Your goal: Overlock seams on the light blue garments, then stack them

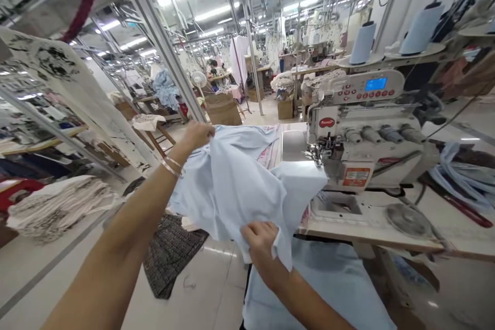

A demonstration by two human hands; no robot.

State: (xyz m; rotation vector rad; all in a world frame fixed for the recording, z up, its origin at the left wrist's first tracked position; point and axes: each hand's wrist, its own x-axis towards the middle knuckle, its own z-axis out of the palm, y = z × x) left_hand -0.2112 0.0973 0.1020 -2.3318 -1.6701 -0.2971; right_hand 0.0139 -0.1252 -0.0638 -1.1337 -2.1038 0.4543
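My left hand (197,136) pinches the top edge of a pale blue cloth garment (232,191) and lifts it, with a thin metal bangle (170,166) on that wrist. My right hand (263,250) grips a lower fold of the same cloth. Between them the fabric hangs bunched, its right corner lying over the front of a white overlock sewing machine (359,134). The machine's presser foot and needle area (319,150) sit just beside the cloth, and part of the machine bed is hidden beneath it. More pale blue fabric (309,289) fills the space below my right forearm.
Light blue thread cones (362,43) stand on the machine's stand. A striped fabric pile (58,209) lies left, and dark tweed cloth (170,252) hangs near the floor. Metal poles, tables and cardboard boxes fill the workshop, with a seated person (212,68) far back.
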